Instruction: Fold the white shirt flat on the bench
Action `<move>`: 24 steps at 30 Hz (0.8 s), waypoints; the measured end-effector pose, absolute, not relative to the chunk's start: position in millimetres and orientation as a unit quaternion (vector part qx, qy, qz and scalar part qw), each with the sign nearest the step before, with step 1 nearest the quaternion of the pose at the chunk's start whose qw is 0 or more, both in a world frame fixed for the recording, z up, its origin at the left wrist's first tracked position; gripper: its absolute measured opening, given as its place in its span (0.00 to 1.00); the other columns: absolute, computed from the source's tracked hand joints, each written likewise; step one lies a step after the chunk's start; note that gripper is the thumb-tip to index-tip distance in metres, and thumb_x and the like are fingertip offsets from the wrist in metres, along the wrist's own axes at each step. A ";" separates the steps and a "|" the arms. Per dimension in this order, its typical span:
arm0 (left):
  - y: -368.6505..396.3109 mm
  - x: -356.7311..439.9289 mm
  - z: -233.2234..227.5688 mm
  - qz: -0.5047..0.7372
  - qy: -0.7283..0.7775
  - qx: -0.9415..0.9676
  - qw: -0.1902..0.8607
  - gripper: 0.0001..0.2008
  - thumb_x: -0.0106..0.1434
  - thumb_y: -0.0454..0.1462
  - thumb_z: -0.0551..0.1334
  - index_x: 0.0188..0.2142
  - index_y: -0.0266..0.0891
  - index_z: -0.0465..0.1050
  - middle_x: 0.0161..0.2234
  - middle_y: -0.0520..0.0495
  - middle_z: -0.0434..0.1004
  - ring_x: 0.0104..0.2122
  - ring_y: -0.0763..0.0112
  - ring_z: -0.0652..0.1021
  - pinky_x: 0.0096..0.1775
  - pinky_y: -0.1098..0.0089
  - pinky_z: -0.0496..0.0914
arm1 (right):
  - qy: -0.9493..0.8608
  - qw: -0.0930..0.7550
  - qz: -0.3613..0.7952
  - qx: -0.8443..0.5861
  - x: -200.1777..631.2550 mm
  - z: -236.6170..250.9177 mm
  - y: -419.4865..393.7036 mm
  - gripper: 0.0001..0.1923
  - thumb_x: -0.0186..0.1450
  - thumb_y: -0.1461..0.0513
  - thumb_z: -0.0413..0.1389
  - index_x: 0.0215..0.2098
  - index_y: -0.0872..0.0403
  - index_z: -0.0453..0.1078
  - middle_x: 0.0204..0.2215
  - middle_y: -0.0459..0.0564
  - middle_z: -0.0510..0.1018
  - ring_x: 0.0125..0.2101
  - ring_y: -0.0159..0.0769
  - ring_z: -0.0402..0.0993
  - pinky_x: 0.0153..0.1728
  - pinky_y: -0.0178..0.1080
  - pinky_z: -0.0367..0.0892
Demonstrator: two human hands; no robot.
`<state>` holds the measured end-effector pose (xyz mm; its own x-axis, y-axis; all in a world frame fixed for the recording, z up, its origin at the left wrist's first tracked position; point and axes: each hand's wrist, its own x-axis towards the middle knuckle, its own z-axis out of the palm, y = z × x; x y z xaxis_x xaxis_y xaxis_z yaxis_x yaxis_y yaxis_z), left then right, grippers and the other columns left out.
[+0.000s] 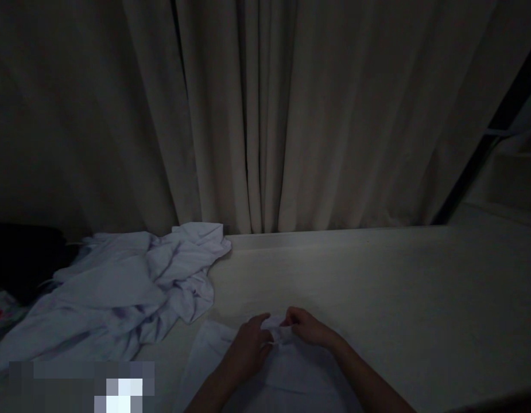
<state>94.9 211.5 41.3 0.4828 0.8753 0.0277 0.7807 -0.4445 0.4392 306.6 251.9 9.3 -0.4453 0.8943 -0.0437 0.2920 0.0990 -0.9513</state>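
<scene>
Pale white, thin cloth garment (pixel 265 367) spread flat on a light bed surface (pixel 398 298), close in front. Left hand (pixel 248 347) and right hand (pixel 306 328) meeting at its far edge, each grip closed to a pinch on a small raised fold of the fabric. Soft, light and limp by the look of it; likely to sag and crease, so best held at edges or corners. Rest of garment trailing back under both wrists. Crumpled pale lilac fabric heap (pixel 119 292) lying well left.
</scene>
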 end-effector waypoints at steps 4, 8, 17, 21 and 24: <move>220.4 97.3 34.7 0.130 0.479 0.829 0.257 0.11 0.59 0.37 0.55 0.40 0.42 0.72 0.59 0.45 0.65 0.57 0.64 0.66 0.57 0.62 0.61 | -0.682 0.283 0.511 -0.440 302.2 8.4 263.5 0.12 0.42 0.69 0.45 0.25 0.52 0.56 0.25 0.41 0.66 0.30 0.31 0.65 0.30 0.32 0.58; 231.3 103.7 30.1 0.130 0.498 0.809 0.285 0.14 0.59 0.40 0.54 0.41 0.42 0.73 0.44 0.45 0.79 0.45 0.65 0.75 0.48 0.65 0.66 | -0.683 0.282 0.491 -0.460 304.3 3.6 266.2 0.14 0.43 0.69 0.45 0.29 0.52 0.61 0.25 0.41 0.67 0.29 0.30 0.63 0.30 0.32 0.58; 236.7 107.4 28.7 0.169 0.485 0.815 0.266 0.12 0.60 0.40 0.54 0.38 0.40 0.73 0.39 0.45 0.76 0.42 0.68 0.75 0.46 0.68 0.66 | -0.713 0.234 0.483 -0.452 321.5 26.8 253.9 0.13 0.56 0.58 0.52 0.37 0.54 0.72 0.35 0.49 0.77 0.36 0.37 0.71 0.39 0.39 0.64; 235.0 106.7 37.8 0.176 0.473 0.825 0.255 0.11 0.61 0.39 0.53 0.37 0.40 0.73 0.38 0.47 0.75 0.41 0.72 0.74 0.45 0.72 0.66 | -0.714 0.210 0.503 -0.440 308.1 37.8 274.1 0.20 0.62 0.56 0.43 0.28 0.56 0.74 0.27 0.50 0.78 0.28 0.36 0.71 0.32 0.39 0.66; 239.4 108.0 43.2 0.168 0.485 0.825 0.237 0.12 0.61 0.39 0.53 0.37 0.41 0.73 0.39 0.47 0.75 0.41 0.72 0.74 0.45 0.72 0.67 | -0.720 0.239 0.481 -0.439 298.0 42.5 282.6 0.19 0.62 0.54 0.45 0.27 0.54 0.73 0.29 0.49 0.79 0.31 0.36 0.72 0.36 0.39 0.66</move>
<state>108.0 239.4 43.2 0.4732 0.8797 0.0472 0.7210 -0.4175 0.5531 298.0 282.6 42.5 -0.4992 0.8629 -0.0789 0.4023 0.1502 -0.9031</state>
